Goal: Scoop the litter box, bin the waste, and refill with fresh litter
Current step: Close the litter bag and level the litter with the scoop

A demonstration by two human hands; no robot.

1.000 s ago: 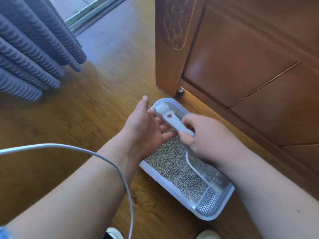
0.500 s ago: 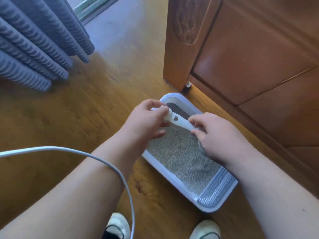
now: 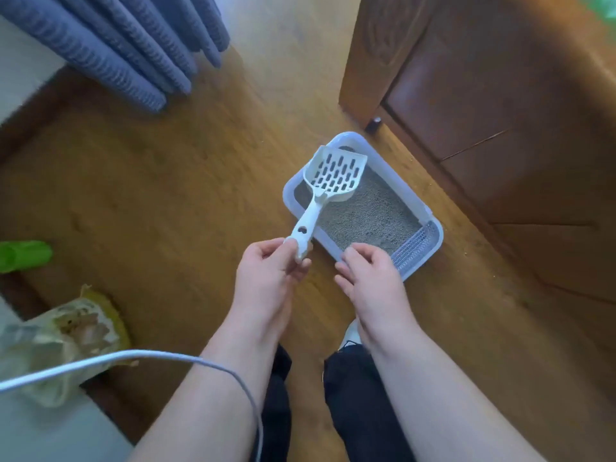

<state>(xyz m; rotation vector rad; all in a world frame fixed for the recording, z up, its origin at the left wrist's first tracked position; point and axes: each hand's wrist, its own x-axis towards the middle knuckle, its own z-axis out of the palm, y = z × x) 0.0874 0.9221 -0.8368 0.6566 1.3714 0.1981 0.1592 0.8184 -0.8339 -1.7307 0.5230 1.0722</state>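
A white litter box (image 3: pixel 288 204) with grey litter (image 3: pixel 366 211) sits on the wooden floor beside a wooden door. My left hand (image 3: pixel 270 271) pinches the handle end of a white slotted scoop (image 3: pixel 333 176). The scoop's empty head hangs over the box's far left corner. My right hand (image 3: pixel 370 278) has loosely curled fingers at the box's near rim and holds nothing. A grated step (image 3: pixel 416 248) fills the box's near right end.
A crumpled yellowish bag (image 3: pixel 66 331) lies on the floor at the lower left. A green object (image 3: pixel 23 256) shows at the left edge. Blue-grey curtains (image 3: pixel 126 45) hang at the top left. The wooden door (image 3: pixel 500 95) stands to the right. A white cable (image 3: pixel 133 358) crosses my left forearm.
The scoop passed from my right hand to my left and was turned head away from me. My right hand let go and dropped to the near rim. The view pulled back and up.
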